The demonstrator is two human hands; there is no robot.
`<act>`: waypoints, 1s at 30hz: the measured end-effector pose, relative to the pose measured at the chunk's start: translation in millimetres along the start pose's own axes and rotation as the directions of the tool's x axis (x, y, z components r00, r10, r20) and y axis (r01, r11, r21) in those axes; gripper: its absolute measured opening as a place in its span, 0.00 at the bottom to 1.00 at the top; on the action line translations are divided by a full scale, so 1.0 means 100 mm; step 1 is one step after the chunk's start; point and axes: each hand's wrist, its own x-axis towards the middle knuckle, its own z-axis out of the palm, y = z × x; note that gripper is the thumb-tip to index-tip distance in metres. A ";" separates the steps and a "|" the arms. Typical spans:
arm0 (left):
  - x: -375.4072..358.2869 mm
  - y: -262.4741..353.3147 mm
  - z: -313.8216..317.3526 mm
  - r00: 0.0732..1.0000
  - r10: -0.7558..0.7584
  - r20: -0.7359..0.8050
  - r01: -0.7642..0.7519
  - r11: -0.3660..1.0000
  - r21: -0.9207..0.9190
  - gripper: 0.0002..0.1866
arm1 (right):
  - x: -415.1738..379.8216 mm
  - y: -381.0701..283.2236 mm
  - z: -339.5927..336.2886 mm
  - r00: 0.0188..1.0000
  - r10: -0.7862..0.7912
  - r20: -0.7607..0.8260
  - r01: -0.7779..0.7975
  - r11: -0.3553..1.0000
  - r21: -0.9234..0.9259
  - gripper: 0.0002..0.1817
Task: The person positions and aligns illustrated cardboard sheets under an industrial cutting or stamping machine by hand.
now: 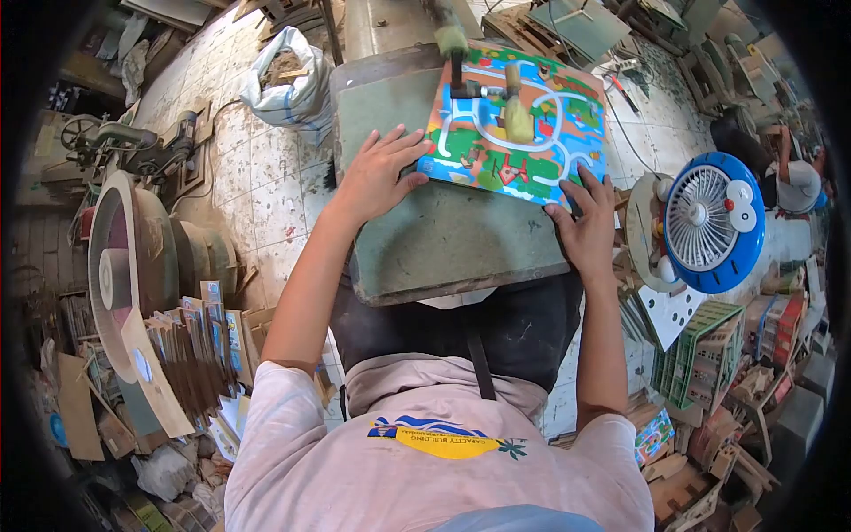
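A colourfully printed board [505,146] with white winding tracks lies on the worn grey machine table [443,253], turned at a slant. My left hand [383,170] rests flat at the board's left edge, fingers spread, thumb by the near left corner. At the near right corner my right hand [589,220] grips the board, its thumb at the front edge and its fingers on top. Above the board hangs a dark metal machine head [470,89] with a yellowish, blurred part [518,115]. Whether a blade passes through the board is hidden.
To the right stands a blue fan [714,222], near a green crate [700,350]. A white sack [285,84] sits beyond the table on the left. Several boards [191,341] stand beside a large wheel-shaped machine [115,257]. Another person [793,182] is at far right.
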 end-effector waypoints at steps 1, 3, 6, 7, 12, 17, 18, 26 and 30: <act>0.01 0.02 0.01 1.000 -0.009 -0.002 0.009 1.000 -0.005 0.28 | 0.04 0.04 -0.02 1.000 0.007 -0.001 -0.007 1.000 -0.006 0.26; -0.01 0.06 0.05 0.999 -0.016 -0.029 0.016 1.000 -0.005 0.27 | 0.19 0.14 -0.02 0.997 -0.071 0.045 0.069 0.997 0.041 0.26; -0.07 0.13 0.09 0.995 -0.066 -0.072 0.066 0.998 -0.008 0.28 | 0.38 0.23 0.01 0.994 -0.093 0.059 0.091 0.995 0.030 0.26; -0.08 0.18 0.10 0.992 -0.092 -0.087 0.091 0.996 -0.017 0.28 | 0.44 0.24 0.02 0.994 -0.086 0.068 0.084 0.996 0.020 0.25; -0.13 0.34 0.17 0.975 -0.160 -0.156 0.160 0.987 -0.010 0.28 | 0.57 -0.03 0.18 0.995 -0.073 -0.062 0.060 0.982 -0.179 0.21; -0.06 0.21 0.07 0.983 -0.165 -0.075 0.160 0.984 -0.080 0.32 | 0.39 -0.47 0.34 1.000 -0.010 -0.018 0.009 0.997 -0.073 0.30; -0.02 0.21 0.00 0.988 -0.144 -0.059 0.138 0.986 -0.092 0.34 | 0.37 -0.55 0.36 1.000 0.012 -0.025 -0.015 0.994 -0.107 0.32; 0.03 0.20 0.09 0.990 -0.138 -0.041 0.138 0.990 0.023 0.44 | 0.63 -0.48 0.59 1.000 0.021 -0.005 -0.022 0.999 -0.026 0.37; -0.05 0.36 0.09 0.971 -0.199 -0.131 0.211 0.974 0.084 0.42 | 0.67 -0.54 0.64 0.999 0.035 -0.029 -0.029 0.985 0.173 0.42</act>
